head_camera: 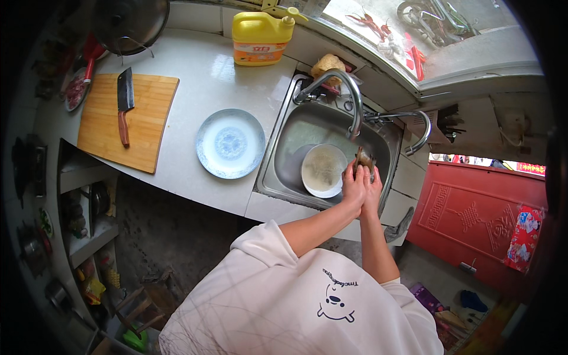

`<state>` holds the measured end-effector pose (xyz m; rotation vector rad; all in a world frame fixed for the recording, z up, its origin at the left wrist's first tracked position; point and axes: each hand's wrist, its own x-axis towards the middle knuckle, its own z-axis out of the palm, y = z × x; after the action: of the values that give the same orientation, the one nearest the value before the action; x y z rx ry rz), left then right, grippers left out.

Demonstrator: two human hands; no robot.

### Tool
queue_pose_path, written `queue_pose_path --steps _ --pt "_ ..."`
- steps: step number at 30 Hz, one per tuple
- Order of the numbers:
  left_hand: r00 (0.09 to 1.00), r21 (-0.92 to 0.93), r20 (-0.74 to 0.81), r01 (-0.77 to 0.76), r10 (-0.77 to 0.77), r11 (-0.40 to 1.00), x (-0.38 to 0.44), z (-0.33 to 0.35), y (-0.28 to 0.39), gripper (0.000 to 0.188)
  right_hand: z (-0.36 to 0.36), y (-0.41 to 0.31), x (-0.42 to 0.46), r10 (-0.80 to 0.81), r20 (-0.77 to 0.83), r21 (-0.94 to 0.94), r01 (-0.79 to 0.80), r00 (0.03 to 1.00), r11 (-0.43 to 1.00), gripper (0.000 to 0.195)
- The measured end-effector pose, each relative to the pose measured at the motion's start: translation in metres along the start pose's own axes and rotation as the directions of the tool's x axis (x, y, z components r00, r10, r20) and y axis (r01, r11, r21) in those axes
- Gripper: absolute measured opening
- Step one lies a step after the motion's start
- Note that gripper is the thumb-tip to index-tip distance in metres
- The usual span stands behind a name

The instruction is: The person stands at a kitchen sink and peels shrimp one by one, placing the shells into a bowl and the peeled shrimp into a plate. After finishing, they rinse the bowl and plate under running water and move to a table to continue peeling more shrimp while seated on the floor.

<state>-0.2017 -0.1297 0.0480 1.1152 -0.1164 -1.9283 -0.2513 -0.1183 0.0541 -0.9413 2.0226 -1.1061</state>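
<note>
Both my left hand (353,185) and my right hand (372,188) are pressed together over the right side of the stainless steel sink (288,133). They are closed around some dark brown, wet-looking pieces (364,156), probably food; my fingers hide most of them. Just left of my hands, a white bowl (325,193) stands in the sink with cloudy, brownish water (324,167) in it. The curved chrome faucet (355,106) arches above, its spout end just beyond the held pieces. No stream from it is visible.
A blue-patterned plate (230,144) lies left of the sink. Farther left, a cleaver (125,97) rests on a wooden cutting board (151,120), near a dish of raw meat (76,91). A yellow detergent jug (262,37) stands behind. A second, thinner faucet (428,128) curves at right.
</note>
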Motion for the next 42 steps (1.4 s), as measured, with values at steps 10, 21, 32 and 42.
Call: queue_pose_path --steps 10,21,32,42 --pt "0.902 -0.117 -0.139 -0.425 0.409 0.898 -0.021 -0.092 0.130 0.039 0.145 -0.066 -0.041 -0.186 0.303 0.326 0.082 0.935 0.942 0.037" --pt "0.898 0.194 -0.264 -0.309 0.353 0.931 0.038 -0.257 0.218 0.048 0.299 -0.050 -0.034 -0.051 0.688 0.170 -0.091 0.724 0.981 0.042" --pt "0.774 0.563 -0.347 -0.280 0.530 0.778 -0.008 -0.234 0.217 0.064 0.192 -0.056 0.024 0.055 0.717 0.276 -0.355 0.695 0.893 0.051" --pt "0.938 0.837 0.338 -0.333 0.068 0.434 0.045 -0.124 0.071 0.054 0.049 0.137 0.125 0.057 0.648 -0.384 0.262 0.760 0.885 0.039"
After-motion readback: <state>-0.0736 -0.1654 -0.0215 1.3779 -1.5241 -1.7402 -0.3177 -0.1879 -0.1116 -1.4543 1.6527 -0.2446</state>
